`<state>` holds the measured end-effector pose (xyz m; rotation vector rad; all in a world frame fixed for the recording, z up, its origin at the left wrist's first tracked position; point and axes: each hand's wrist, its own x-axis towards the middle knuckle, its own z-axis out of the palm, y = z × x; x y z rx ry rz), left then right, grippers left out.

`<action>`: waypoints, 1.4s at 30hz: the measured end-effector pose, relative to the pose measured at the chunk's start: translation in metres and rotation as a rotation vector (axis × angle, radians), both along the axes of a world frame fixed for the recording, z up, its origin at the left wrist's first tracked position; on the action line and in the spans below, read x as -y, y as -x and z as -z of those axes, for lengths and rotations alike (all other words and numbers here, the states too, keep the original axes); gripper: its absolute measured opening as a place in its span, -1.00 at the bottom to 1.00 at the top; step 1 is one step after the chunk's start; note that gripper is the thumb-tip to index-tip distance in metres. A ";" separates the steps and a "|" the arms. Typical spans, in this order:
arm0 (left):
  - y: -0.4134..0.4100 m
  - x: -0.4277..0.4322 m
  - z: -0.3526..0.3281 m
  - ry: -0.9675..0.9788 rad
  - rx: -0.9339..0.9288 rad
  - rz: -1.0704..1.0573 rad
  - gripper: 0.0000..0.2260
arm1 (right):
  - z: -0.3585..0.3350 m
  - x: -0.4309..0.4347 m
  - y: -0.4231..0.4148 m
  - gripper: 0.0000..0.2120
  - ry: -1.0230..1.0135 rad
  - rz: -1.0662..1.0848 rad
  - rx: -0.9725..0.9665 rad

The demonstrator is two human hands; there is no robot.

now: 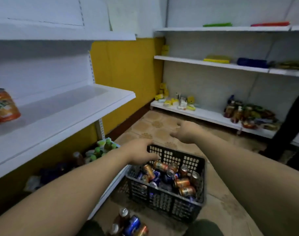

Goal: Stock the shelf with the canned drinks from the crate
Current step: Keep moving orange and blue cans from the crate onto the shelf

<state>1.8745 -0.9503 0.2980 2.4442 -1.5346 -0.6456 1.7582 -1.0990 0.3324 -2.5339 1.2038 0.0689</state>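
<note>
A black plastic crate (pixel 176 204) stands on the floor below me, holding several orange and blue drink cans (pixel 182 183). My left hand (pixel 142 152) hovers over the crate's far left corner, fingers curled downward, with nothing visible in it. My right hand (pixel 185 132) is held out above the floor beyond the crate, fingers apart and empty. A white shelf (pixel 72 106) runs along the left at mid height. Two orange cans (pixel 3 106) stand at its left end.
A few loose cans (pixel 130 224) lie on the floor near my knees. Bottles and packs (pixel 101 148) fill the bottom left shelf. White shelves (pixel 213 64) on the right wall carry packaged goods. The floor is patterned tile (pixel 155 126).
</note>
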 end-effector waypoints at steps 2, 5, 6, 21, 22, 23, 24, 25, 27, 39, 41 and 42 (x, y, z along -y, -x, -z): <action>0.011 0.031 0.021 -0.038 -0.030 0.064 -0.34 | 0.023 0.022 0.030 -0.34 -0.032 0.111 0.011; 0.025 0.075 0.057 -0.118 -0.061 0.142 -0.31 | 0.061 0.050 0.065 -0.33 -0.096 0.223 -0.011; 0.029 0.090 0.072 -0.137 -0.074 0.161 -0.34 | 0.074 0.059 0.073 -0.34 -0.137 0.257 -0.017; -0.002 0.232 0.327 -0.516 -0.334 0.131 -0.31 | 0.329 0.201 0.058 -0.48 -0.451 0.297 -0.153; -0.006 0.239 0.344 -0.520 -0.338 0.122 -0.31 | 0.348 0.208 0.052 -0.50 -0.467 0.276 -0.157; -0.009 0.247 0.360 -0.526 -0.345 0.116 -0.31 | 0.366 0.213 0.046 -0.51 -0.486 0.260 -0.162; -0.012 0.254 0.375 -0.530 -0.360 0.111 -0.30 | 0.385 0.218 0.040 -0.51 -0.508 0.248 -0.177; -0.014 0.261 0.390 -0.536 -0.370 0.107 -0.29 | 0.402 0.223 0.035 -0.51 -0.532 0.237 -0.192; -0.020 0.274 0.424 -0.549 -0.403 0.102 -0.27 | 0.438 0.231 0.025 -0.49 -0.574 0.230 -0.223; -0.043 0.302 0.550 -0.606 -0.539 0.129 -0.41 | 0.595 0.243 -0.006 -0.33 -0.196 -0.266 -0.630; -0.047 0.300 0.558 -0.621 -0.537 0.116 -0.34 | 0.601 0.242 -0.006 -0.40 -0.120 -0.313 -0.630; -0.049 0.299 0.561 -0.625 -0.534 0.104 -0.34 | 0.602 0.243 -0.006 -0.43 -0.079 -0.339 -0.620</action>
